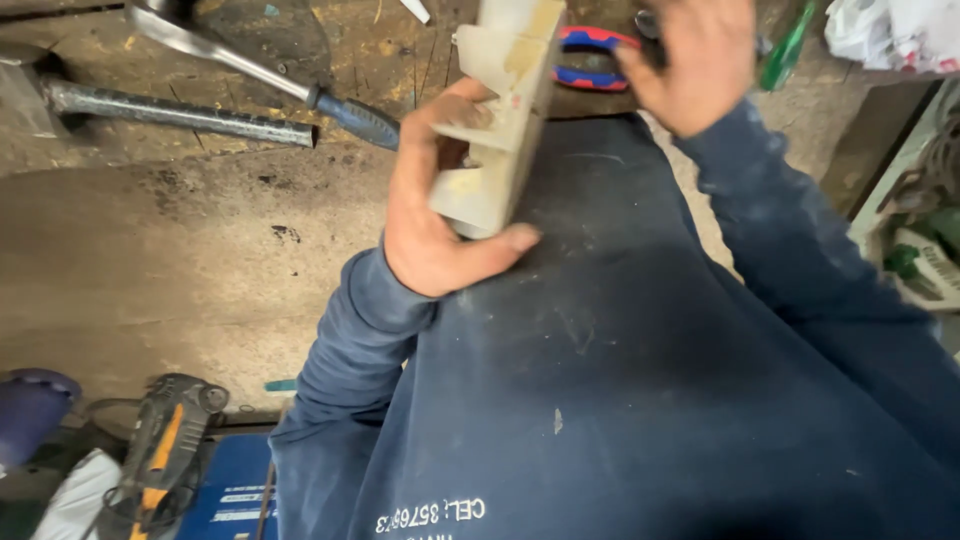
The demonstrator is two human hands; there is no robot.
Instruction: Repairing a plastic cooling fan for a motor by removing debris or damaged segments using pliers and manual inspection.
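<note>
- Left hand (pixel 425 215) clamps the pale slotted block (pixel 500 110) by its lower edge.
- Right hand (pixel 695 60) hovers open above the pliers (pixel 590 55).
- Block looks rigid, light; grip its flat sides.

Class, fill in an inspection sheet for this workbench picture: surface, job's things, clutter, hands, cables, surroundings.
Surface: worn, stained wooden bench.
Job's things: pale ribbed plastic block, gripped at its lower end and tilted.
Clutter: metal pipe, blue-handled tool, red-and-blue pliers, green-handled tool.
Hands: left hand grips the block; right hand is open above the pliers.
Cables: nothing seen clearly.
Surroundings: black-and-orange power tool on a blue case below the bench.
</note>
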